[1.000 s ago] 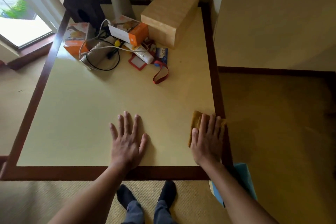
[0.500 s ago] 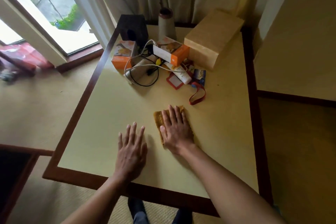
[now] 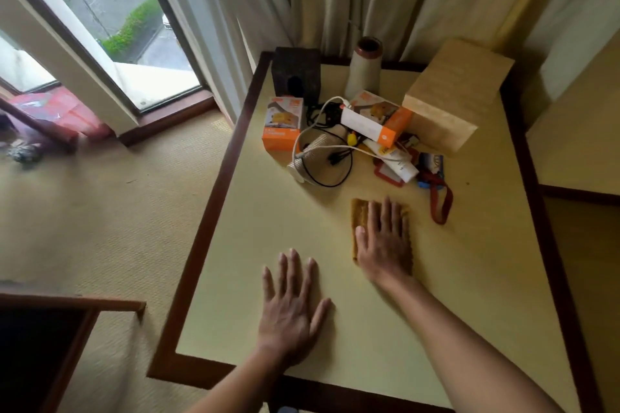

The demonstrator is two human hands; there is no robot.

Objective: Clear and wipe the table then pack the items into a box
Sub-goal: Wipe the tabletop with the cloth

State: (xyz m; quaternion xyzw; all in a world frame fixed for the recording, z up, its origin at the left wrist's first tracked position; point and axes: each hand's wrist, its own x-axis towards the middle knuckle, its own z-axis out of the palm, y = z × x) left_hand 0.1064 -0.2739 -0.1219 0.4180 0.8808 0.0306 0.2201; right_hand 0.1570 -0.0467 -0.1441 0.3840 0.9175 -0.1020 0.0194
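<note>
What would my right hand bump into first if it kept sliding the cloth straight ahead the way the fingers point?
Probably the white tube and the red card holder beside it: they lie just beyond the right hand and cloth. The red strap sits off to the right.

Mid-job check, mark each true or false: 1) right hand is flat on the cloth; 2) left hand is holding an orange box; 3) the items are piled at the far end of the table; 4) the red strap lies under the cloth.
1) True: the right hand presses flat on the cloth.
2) False: the left hand lies empty on the table.
3) True: the items sit by the cardboard box.
4) False: the red strap lies beside the cloth.
</note>
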